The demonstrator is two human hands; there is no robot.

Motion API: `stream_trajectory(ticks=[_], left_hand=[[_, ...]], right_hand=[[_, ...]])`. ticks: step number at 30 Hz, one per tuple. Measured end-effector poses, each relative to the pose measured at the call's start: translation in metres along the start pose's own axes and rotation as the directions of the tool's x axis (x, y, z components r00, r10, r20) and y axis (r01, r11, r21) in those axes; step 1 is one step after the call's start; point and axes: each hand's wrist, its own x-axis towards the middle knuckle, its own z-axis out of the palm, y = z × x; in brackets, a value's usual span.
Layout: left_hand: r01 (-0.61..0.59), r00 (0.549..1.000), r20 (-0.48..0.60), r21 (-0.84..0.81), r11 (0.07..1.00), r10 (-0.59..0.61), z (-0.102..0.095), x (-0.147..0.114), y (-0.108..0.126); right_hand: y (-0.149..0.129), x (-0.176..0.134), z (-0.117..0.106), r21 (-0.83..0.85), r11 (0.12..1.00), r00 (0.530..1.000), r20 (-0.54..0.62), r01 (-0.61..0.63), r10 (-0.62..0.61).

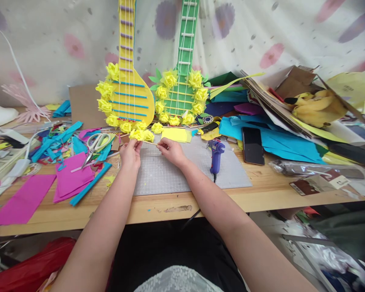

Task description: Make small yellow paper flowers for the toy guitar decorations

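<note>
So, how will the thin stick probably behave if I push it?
The stick is probably light, because it looks very thin. It runs straight between the left hand and right hand, so likely fairly stiff. Being so slender, it might snap under hard pushing.

A black phone (253, 147) rests partly on blue sheets (287, 142); a flowered curtain (255, 28) hangs behind.

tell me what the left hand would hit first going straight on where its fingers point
Most likely the nearest yellow flower, right at the fingertips of the left hand; whether it's already touching is unclear. Beyond that, probably the yellow stringed instrument, though depth is hard to judge.
</note>
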Motion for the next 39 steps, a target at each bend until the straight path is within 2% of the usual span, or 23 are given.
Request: stream_trajectory(ticks=[3, 5, 9, 12, 14, 18, 23, 26, 29, 34, 39], left_hand=[[0.037, 0.999, -0.037, -0.025, 0.999, -0.038, -0.003, 0.005, 0.009], [0.077, 0.996, -0.036, -0.025, 0.997, -0.078, -0.003, 0.005, 0.012], [0.188, 0.981, 0.042, 0.022, 0.982, -0.188, -0.003, 0.002, 0.011], [0.248, 0.958, 0.117, 0.115, 0.962, -0.262, -0.002, -0.001, 0.006], [0.243, 0.95, 0.155, 0.182, 0.953, -0.272, -0.003, -0.002, 0.001], [0.217, 0.935, 0.226, 0.242, 0.946, -0.272, -0.005, -0.004, -0.006], [0.187, 0.925, 0.279, 0.261, 0.947, -0.259, -0.005, -0.007, -0.007], [0.139, 0.928, 0.303, 0.264, 0.954, -0.219, -0.004, -0.009, -0.008], [0.04, 0.942, 0.308, 0.29, 0.956, -0.132, -0.003, -0.012, -0.013], [-0.064, 0.92, 0.382, 0.365, 0.929, -0.086, -0.001, -0.019, -0.023], [-0.109, 0.924, 0.382, 0.354, 0.929, -0.037, 0.001, -0.02, -0.028]], right_hand=[[0.002, 0.002, -0.005, 0.098, 0.994, 0.999, -0.007, -0.04, 0.041], [0.003, 0.004, -0.007, 0.26, 0.961, 0.994, -0.024, -0.099, 0.109], [0.0, 0.006, -0.01, 0.599, 0.781, 0.972, -0.022, -0.174, 0.233], [-0.003, 0.005, -0.01, 0.724, 0.662, 0.963, 0.011, -0.192, 0.268], [-0.005, 0.005, -0.009, 0.756, 0.62, 0.961, 0.043, -0.211, 0.273], [-0.005, 0.004, -0.003, 0.763, 0.604, 0.959, 0.076, -0.232, 0.273], [0.0, 0.007, 0.002, 0.815, 0.54, 0.938, 0.015, -0.212, 0.345], [0.003, 0.009, 0.0, 0.862, 0.463, 0.919, 0.008, -0.206, 0.394], [0.004, 0.011, -0.004, 0.905, 0.368, 0.901, 0.037, -0.214, 0.433], [0.003, 0.013, -0.006, 0.936, 0.229, 0.856, 0.121, -0.267, 0.503], [0.003, 0.013, -0.005, 0.919, 0.219, 0.851, 0.187, -0.327, 0.49]])
